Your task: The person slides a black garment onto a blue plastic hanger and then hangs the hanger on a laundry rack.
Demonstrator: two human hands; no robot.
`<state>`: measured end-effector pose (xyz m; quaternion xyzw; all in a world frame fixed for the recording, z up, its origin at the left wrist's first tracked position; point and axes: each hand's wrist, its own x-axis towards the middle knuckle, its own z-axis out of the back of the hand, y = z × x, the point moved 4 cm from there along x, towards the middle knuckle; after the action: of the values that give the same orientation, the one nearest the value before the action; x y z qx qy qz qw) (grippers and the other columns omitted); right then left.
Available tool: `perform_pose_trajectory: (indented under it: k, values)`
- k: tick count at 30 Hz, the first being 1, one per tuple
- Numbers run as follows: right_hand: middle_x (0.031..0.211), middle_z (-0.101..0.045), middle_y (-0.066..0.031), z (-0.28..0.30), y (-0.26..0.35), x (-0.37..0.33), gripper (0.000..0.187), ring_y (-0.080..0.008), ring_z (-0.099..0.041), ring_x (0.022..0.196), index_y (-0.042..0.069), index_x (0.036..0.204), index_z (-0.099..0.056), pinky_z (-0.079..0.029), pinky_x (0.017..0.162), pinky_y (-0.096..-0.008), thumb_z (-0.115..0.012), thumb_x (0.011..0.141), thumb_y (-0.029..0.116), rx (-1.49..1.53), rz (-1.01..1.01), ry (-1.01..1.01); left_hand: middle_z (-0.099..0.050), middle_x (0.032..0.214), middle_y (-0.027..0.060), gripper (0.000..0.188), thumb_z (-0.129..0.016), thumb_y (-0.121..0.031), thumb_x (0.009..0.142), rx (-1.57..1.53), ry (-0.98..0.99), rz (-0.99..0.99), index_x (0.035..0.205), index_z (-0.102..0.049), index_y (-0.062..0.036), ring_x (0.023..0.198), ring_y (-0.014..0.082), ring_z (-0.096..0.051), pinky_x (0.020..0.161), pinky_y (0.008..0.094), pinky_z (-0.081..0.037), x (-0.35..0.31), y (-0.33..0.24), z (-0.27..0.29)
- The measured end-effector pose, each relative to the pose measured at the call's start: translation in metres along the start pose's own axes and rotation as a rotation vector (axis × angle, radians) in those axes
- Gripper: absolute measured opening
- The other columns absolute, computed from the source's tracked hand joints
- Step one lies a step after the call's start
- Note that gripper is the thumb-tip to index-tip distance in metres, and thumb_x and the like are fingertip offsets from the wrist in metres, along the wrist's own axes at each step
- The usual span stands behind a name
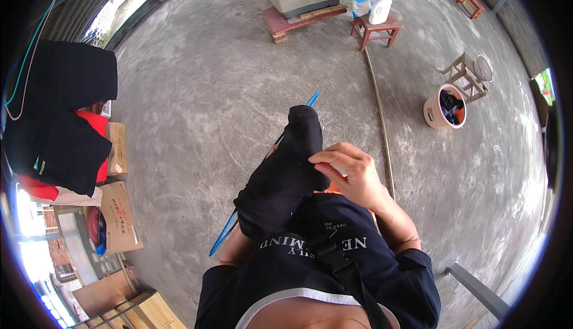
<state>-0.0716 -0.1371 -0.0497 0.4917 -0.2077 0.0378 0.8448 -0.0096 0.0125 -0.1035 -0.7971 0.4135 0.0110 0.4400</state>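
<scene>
A black garment (286,165) hangs in front of my chest on a blue clothes hanger (222,233). One tip of the hanger sticks out above the cloth and the other at the lower left. Only a sliver of my left hand (273,149) shows at the garment's left edge. Its fingers are mostly covered by the cloth, and it appears closed round the hanger, holding it up. My right hand (349,171) pinches the garment's right edge between thumb and fingers.
A pink bucket (434,112) of dark clothes stands at right beside a wooden stool (462,75). Ahead, a red-brown stool (377,25) carries a white bottle (381,6) and a blue pouch. Black clothes (57,144) hang at left above cardboard boxes (119,215). A long pole (379,102) lies on the floor.
</scene>
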Motion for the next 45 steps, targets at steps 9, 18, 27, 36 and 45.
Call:
perform_pose_trajectory:
  k: [9, 18, 27, 36, 45]
  values:
    - [0.084, -0.061, -0.0053, -0.012, -0.002, 0.004, 0.015, -0.0235, -0.065, 0.07, 0.005, 0.093, -0.064, -0.054, 0.06, -0.0309, -0.065, 0.079, 0.005, -0.012, 0.071, 0.035, -0.057, 0.113, 0.0106, 0.036, -0.055, -0.023, 0.088, 0.001, 0.062, 0.013, 0.119, -0.051, -0.0043, 0.104, 0.0238, -0.056, 0.09, 0.0332, -0.045, 0.006, 0.002, -0.005]
    - [0.08, -0.058, -0.0059, -0.014, -0.003, 0.003, 0.019, -0.024, -0.064, 0.069, 0.006, 0.092, -0.059, -0.052, 0.057, -0.0306, -0.065, 0.075, -0.001, -0.026, 0.043, 0.029, -0.057, 0.112, 0.0107, 0.036, -0.057, -0.021, 0.086, 0.03, 0.06, 0.016, 0.118, -0.051, -0.0043, 0.103, 0.0237, -0.057, 0.089, 0.0327, -0.045, 0.006, -0.004, -0.007]
    - [0.071, -0.056, -0.0089, -0.005, -0.008, 0.003, 0.016, -0.0234, -0.062, 0.064, 0.004, 0.085, -0.055, -0.05, 0.057, -0.0296, -0.06, 0.073, -0.005, 0.065, -0.065, -0.016, -0.057, 0.111, 0.0108, 0.037, -0.059, -0.019, 0.084, 0.126, 0.052, -0.014, 0.118, -0.051, -0.0042, 0.102, 0.0235, -0.057, 0.089, 0.0322, -0.045, 0.005, -0.009, -0.007]
    - [0.067, -0.053, -0.0118, 0.03, -0.064, -0.029, 0.007, -0.0264, -0.057, 0.059, 0.001, 0.08, -0.051, -0.046, 0.057, -0.0313, -0.055, 0.085, 0.001, -0.146, -0.332, -0.199, -0.057, 0.11, 0.0109, 0.039, -0.061, -0.017, 0.082, 0.488, 0.082, -0.144, 0.117, -0.051, -0.0041, 0.102, 0.0234, -0.057, 0.088, 0.0317, -0.045, 0.007, -0.021, -0.016]
    - [0.085, -0.06, -0.0073, -0.014, -0.026, -0.024, 0.015, -0.0242, -0.062, 0.078, 0.006, 0.09, -0.065, -0.051, 0.066, -0.033, -0.066, 0.076, 0.001, 0.102, -0.134, -0.052, -0.057, 0.11, 0.011, 0.04, -0.064, -0.015, 0.08, 1.278, 0.253, -0.458, 0.117, -0.051, -0.004, 0.101, 0.0233, -0.057, 0.088, 0.0312, -0.045, -0.004, -0.032, -0.04]
